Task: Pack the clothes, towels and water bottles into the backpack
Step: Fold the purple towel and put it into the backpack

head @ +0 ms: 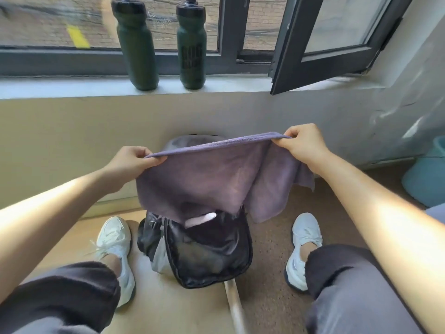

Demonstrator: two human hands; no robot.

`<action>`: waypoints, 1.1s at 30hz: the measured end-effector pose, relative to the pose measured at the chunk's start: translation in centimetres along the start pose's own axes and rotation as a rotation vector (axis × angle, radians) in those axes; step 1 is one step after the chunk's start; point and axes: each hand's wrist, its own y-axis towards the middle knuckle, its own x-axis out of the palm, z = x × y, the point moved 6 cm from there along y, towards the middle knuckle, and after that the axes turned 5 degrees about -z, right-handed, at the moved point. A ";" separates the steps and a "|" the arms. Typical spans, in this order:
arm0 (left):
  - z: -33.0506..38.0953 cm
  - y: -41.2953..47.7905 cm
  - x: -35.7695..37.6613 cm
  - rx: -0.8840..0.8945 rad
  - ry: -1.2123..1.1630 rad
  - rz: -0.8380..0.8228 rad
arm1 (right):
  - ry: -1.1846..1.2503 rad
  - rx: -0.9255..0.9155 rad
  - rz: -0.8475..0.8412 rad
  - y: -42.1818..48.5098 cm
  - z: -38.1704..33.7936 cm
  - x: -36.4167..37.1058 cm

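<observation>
Below a windowsill and a pale wall, a purple towel is stretched between two hands above an open backpack.

The left hand pinches the towel's top edge at its left corner, fingers and thumb curled round the hem; the right hand pinches the same edge at its right corner, a little higher and further from the camera. The cloth hangs down from both grips, its lower edge draping over the mouth of the dark backpack, which stands on the floor between two white sneakers; something pale shows just inside the opening. Two dark green water bottles, the left bottle and the right bottle, stand upright side by side on the sill, well apart from the hands. A teal tub sits by the right-hand wall.
</observation>
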 end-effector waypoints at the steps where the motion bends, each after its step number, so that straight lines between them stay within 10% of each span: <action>1: 0.0 -0.2 0.0 -0.004 -0.014 -0.032 | 0.025 0.025 -0.031 -0.1 0.6 0.0; 7: 0.6 -1.1 -0.4 -0.012 -0.029 -0.171 | 0.139 0.134 0.004 -0.4 3.4 -1.3; 17: 0.7 -0.9 -2.4 -0.101 0.175 0.278 | 0.251 0.332 0.034 -1.0 3.8 -2.2; 23: 4.0 -1.7 4.4 -0.305 -0.529 -0.048 | 0.491 0.443 -0.260 -4.2 -0.1 1.1; 33: 11.4 -5.0 12.8 -0.101 -0.687 -0.432 | 0.780 0.334 -0.433 -7.1 -5.4 5.8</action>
